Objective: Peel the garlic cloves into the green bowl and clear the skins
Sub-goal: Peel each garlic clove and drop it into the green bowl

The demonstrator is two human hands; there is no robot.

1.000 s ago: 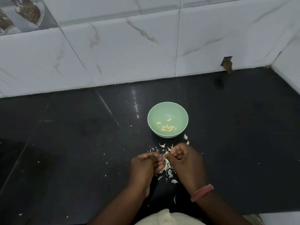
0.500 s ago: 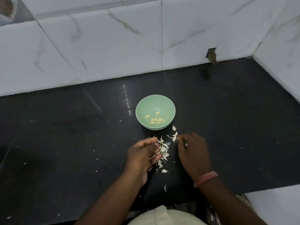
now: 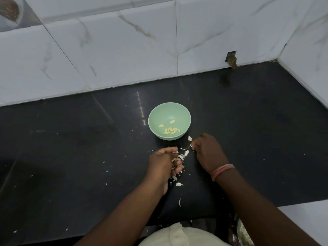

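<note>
We are at the clearing stage, we judge: the bowl (image 3: 169,121), just above the middle of the frame, holds a small heap of peeled cloves (image 3: 170,130), and the skins (image 3: 181,158) lie scattered on the dark worktop (image 3: 71,148) just below it, between our hands. Our left hand (image 3: 164,163) is cupped on edge beside the pile, fingers half curled with a few skins against them. Our right hand (image 3: 208,150), just right of the bowl's lower rim, has its fingertips bunched, seemingly pinching a skin, though we cannot tell for sure.

To do this well, we should sweep with the flat edge of the right hand toward the cupped left, keeping low, since the skins are light and will likely flutter. Stray flakes lower in the frame (image 3: 179,202) need a second pass. We should keep our knuckles off the bowl so that it does not tip.
</note>
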